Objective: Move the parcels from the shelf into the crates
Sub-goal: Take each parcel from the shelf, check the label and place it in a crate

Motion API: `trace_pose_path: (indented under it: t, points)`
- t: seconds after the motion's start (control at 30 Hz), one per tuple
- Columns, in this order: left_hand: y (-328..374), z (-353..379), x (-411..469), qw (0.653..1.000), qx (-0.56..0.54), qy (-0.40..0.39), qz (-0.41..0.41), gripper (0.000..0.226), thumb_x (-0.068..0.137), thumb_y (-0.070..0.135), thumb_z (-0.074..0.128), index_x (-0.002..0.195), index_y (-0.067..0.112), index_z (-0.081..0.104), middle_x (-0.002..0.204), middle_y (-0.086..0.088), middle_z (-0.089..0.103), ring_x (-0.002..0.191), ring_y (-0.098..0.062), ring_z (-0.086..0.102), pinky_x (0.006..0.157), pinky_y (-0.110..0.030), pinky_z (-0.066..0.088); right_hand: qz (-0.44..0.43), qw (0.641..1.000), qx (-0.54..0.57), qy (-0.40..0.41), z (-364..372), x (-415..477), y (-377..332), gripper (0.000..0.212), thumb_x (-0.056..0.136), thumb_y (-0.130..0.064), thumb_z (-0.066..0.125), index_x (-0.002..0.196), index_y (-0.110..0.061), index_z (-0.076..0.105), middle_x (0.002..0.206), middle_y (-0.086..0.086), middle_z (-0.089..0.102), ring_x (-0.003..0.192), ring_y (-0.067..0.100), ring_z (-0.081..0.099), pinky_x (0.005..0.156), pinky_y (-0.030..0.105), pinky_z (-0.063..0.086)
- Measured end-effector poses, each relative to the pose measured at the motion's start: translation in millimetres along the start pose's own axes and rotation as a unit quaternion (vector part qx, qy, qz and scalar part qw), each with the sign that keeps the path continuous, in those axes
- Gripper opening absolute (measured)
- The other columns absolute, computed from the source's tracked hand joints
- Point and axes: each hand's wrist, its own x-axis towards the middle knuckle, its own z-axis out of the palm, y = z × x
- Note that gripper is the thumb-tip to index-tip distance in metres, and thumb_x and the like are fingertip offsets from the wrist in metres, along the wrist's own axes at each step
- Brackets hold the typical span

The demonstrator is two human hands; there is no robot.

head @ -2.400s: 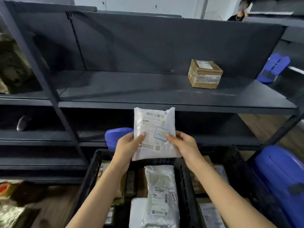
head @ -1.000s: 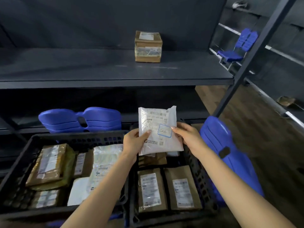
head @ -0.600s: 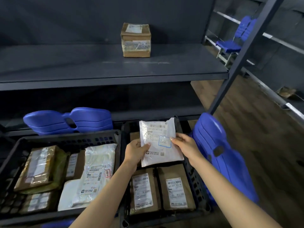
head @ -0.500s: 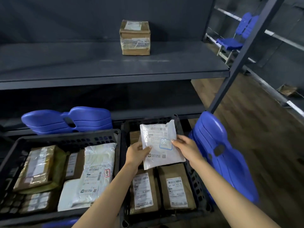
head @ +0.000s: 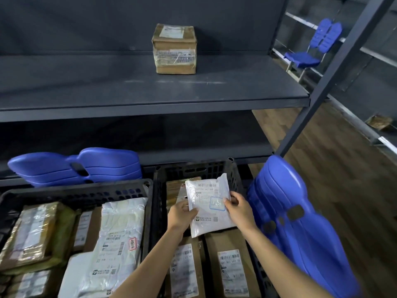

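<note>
I hold a white plastic mailer with a barcode label by both sides, low inside the right black crate. My left hand grips its left edge, and my right hand grips its right edge. Under it lie two brown envelopes with white labels. The left black crate holds several brown and white parcels, among them a long white bag. One taped cardboard box stands alone on the dark shelf.
Blue plastic chair seats lie on the lower shelf behind the left crate. A blue chair back leans right of the right crate. A shelf post slants up at right, with wooden floor beyond.
My view swung right and down from the shelf to the crates. Both hands have lowered the white mailer into the right crate, tilting it flatter over the brown envelopes.
</note>
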Motion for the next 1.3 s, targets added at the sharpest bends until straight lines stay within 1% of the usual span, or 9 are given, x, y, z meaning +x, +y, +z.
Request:
trace_pose_path:
  t: [0.23, 0.37, 0.47, 0.53, 0.63, 0.83, 1.0, 1.13, 1.3]
  points:
    - [-13, -11, 49, 0.999, 0.025, 0.045, 0.010, 0.032, 0.083, 0.012, 0.067, 0.116, 0.012, 0.065, 0.099, -0.004, 0.073, 0.082, -0.023, 0.070, 0.065, -0.028, 0.053, 0.004, 0.999, 0.019, -0.046, 41, 34, 3, 0.043, 0.091, -0.028, 0.063, 0.131, -0.015, 0.053, 0.118, 0.001, 0.064, 0.094, 0.009, 0.059, 0.070, 0.016, 0.043]
    - [-24, -13, 83, 0.996, 0.053, 0.071, 0.017, 0.028, 0.086, 0.012, 0.063, 0.114, 0.013, 0.066, 0.098, -0.003, 0.073, 0.074, -0.019, 0.067, 0.064, -0.027, 0.051, -0.003, 0.998, 0.019, -0.066, 67, 62, 6, 0.034, 0.089, -0.028, 0.066, 0.121, -0.018, 0.060, 0.104, -0.007, 0.066, 0.093, 0.010, 0.063, 0.078, 0.023, 0.050]
    - [-34, -11, 101, 0.993, 0.073, 0.086, 0.016, 0.031, 0.086, 0.011, 0.062, 0.117, 0.009, 0.064, 0.107, -0.008, 0.070, 0.092, -0.023, 0.064, 0.071, -0.026, 0.045, -0.018, 0.996, -0.013, -0.084, 88, 81, 12, 0.029, 0.086, -0.025, 0.068, 0.114, -0.020, 0.062, 0.106, -0.005, 0.068, 0.083, 0.001, 0.060, 0.063, 0.005, 0.042]
    - [-40, -8, 111, 0.992, 0.081, 0.093, 0.011, 0.034, 0.087, 0.013, 0.062, 0.121, 0.007, 0.059, 0.113, -0.010, 0.068, 0.101, -0.027, 0.063, 0.073, -0.025, 0.042, -0.023, 0.995, -0.035, -0.095, 101, 91, 16, 0.035, 0.087, -0.026, 0.068, 0.120, -0.017, 0.061, 0.112, -0.002, 0.068, 0.085, 0.004, 0.059, 0.057, 0.005, 0.039]
    - [-49, -4, 121, 0.989, 0.106, 0.103, -0.001, 0.045, 0.090, 0.017, 0.061, 0.132, 0.004, 0.049, 0.121, -0.013, 0.063, 0.108, -0.028, 0.061, 0.072, -0.025, 0.041, -0.023, 0.991, -0.067, -0.114, 117, 102, 21, 0.045, 0.088, -0.030, 0.067, 0.128, -0.015, 0.056, 0.121, 0.001, 0.064, 0.101, 0.014, 0.060, 0.068, 0.018, 0.039]
    - [-61, 4, 130, 0.987, 0.115, 0.114, 0.016, 0.052, 0.093, 0.016, 0.056, 0.141, 0.003, 0.039, 0.132, -0.017, 0.057, 0.122, -0.031, 0.054, 0.098, -0.033, 0.044, -0.041, 0.991, -0.074, -0.099, 138, 115, 31, 0.041, 0.088, -0.034, 0.066, 0.123, -0.015, 0.059, 0.114, 0.000, 0.067, 0.083, 0.007, 0.055, 0.059, 0.012, 0.038]
    - [-63, 4, 126, 0.985, 0.117, 0.119, 0.038, 0.049, 0.095, 0.017, 0.053, 0.139, 0.003, 0.040, 0.134, -0.016, 0.055, 0.123, -0.029, 0.053, 0.101, -0.034, 0.044, -0.077, 0.983, -0.139, -0.091, 138, 117, 31, 0.056, 0.089, -0.039, 0.063, 0.137, -0.014, 0.046, 0.132, 0.005, 0.056, 0.116, 0.019, 0.056, 0.090, 0.029, 0.048]
    - [-70, 2, 108, 0.953, 0.254, 0.101, 0.131, 0.060, 0.100, 0.019, 0.039, 0.151, 0.002, 0.014, 0.158, -0.015, 0.017, 0.147, -0.026, 0.017, 0.118, -0.031, 0.020, -0.249, 0.915, -0.310, -0.073, 122, 99, 43, 0.074, 0.097, -0.049, 0.043, 0.154, -0.016, 0.010, 0.161, -0.001, 0.010, 0.148, 0.017, 0.011, 0.115, 0.028, 0.022]
    - [-95, 7, 86, 0.845, 0.495, -0.021, 0.201, 0.067, 0.100, 0.023, 0.026, 0.149, 0.006, -0.016, 0.158, -0.009, -0.022, 0.147, -0.023, -0.019, 0.121, -0.032, -0.007, -0.371, 0.788, -0.469, -0.147, 113, 83, 58, 0.065, 0.103, -0.042, 0.026, 0.153, -0.015, -0.004, 0.152, -0.003, -0.024, 0.147, 0.021, -0.014, 0.113, 0.039, -0.019]
